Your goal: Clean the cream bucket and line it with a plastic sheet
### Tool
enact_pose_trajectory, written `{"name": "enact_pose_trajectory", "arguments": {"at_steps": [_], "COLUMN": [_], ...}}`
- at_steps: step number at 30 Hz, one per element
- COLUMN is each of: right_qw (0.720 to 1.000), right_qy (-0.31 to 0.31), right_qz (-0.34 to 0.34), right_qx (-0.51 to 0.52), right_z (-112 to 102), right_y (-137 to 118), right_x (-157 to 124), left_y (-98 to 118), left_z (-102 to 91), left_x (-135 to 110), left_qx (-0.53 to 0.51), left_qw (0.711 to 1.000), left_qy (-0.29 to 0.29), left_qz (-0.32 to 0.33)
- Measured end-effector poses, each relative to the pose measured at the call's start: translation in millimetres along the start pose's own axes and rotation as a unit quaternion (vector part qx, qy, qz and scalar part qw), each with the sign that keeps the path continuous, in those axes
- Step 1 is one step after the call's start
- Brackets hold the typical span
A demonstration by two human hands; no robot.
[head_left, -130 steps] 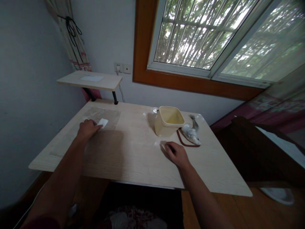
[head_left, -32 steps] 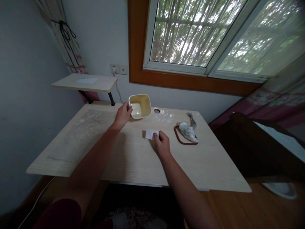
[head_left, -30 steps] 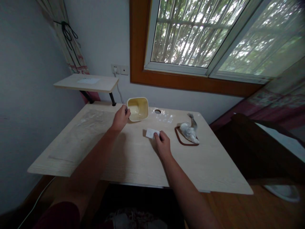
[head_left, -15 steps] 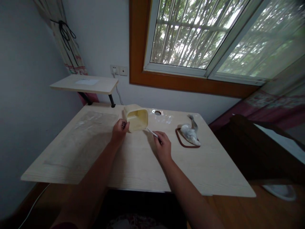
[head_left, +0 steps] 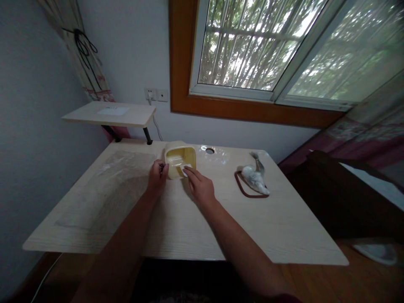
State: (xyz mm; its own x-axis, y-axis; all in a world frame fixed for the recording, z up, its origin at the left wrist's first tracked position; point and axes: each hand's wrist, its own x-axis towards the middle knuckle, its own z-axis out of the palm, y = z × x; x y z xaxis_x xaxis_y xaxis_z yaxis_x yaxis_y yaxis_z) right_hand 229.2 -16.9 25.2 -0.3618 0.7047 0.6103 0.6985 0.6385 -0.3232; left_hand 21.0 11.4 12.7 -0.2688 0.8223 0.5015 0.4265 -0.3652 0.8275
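A cream-yellow plastic container (head_left: 175, 146) is tipped on the desk with its open mouth facing me. My left hand (head_left: 157, 179) is closed on its left edge, fingers partly hidden. At the front right of the mouth, my right hand (head_left: 200, 184) is closed on a slim white stick-like tool (head_left: 187, 169), whose inner end reaches into the container. Its exact kind I cannot make out. To the right lies a knotted, whitish plastic bag (head_left: 254, 177), partly over a reddish-brown loop (head_left: 244, 192).
The pale wooden desk (head_left: 252, 235) has a clear plastic sheet (head_left: 101, 193) on its left side. A small raised shelf (head_left: 126, 115) stands at the back left, with a paper on it. Behind are a wall socket (head_left: 156, 94) and a window (head_left: 246, 54).
My right hand has moved left and slightly up, bringing the white tool from outside the rim into the container's mouth. My left hand stays on the container, which is turned slightly.
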Motion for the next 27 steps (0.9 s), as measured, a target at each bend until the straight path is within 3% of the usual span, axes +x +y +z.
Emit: {"name": "enact_pose_trajectory", "arguments": {"at_steps": [6, 12, 21, 27], "right_qw": [0.998, 0.997, 0.994, 0.993], "right_qy": [-0.013, -0.034, -0.039, -0.017], "right_qz": [-0.055, -0.047, -0.045, -0.028], "right_qx": [-0.018, -0.049, -0.095, -0.116], "right_z": [10.5, 9.8, 9.0, 6.0], "right_y": [1.4, 1.7, 12.7, 18.3], "right_x": [-9.0, -9.2, -11.1, -9.4], "left_y": [3.9, 3.2, 11.3, 10.5], "left_z": [-2.0, -1.6, 0.9, 8.1], "left_x": [2.9, 1.6, 0.4, -7.1], "left_qx": [-0.006, -0.036, -0.037, -0.101], "left_qw": [0.997, 0.995, 0.997, 0.989], "left_qy": [0.042, 0.047, 0.003, -0.074], "left_qz": [-0.057, -0.080, -0.071, -0.082]}}
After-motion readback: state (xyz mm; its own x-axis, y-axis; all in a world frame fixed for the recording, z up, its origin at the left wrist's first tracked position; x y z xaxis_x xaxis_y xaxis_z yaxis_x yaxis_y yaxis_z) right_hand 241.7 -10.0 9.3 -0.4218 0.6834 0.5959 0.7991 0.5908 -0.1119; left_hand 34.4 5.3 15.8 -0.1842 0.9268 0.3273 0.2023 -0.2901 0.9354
